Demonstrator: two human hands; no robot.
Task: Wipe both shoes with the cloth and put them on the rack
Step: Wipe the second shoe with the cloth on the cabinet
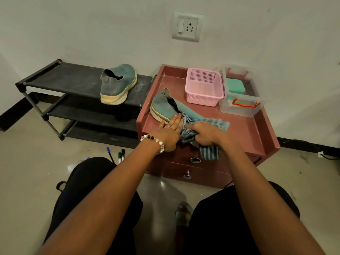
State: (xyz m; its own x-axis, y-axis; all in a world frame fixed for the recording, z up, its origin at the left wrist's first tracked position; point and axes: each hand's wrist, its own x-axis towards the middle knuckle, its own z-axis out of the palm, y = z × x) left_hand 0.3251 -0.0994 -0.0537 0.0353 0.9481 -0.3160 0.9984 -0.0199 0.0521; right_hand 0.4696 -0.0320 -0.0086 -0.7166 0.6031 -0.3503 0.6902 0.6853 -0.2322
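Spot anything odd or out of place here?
Marker pens lie loose on the floor beside the shoe rack. The rack's top shelf looks dusty with whitish smears. Nothing is spilled or visibly damaged.

rack (pixel 60 78) top's left half free, pink basket (pixel 203 87) behind shoe (pixel 162 107)

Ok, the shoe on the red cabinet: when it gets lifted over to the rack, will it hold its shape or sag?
The shoe has a knit upper creased at the collar, so that part likely flexes. Its thick pale sole should keep the base fairly stiff. It probably feels light, and seems unlikely to roll.
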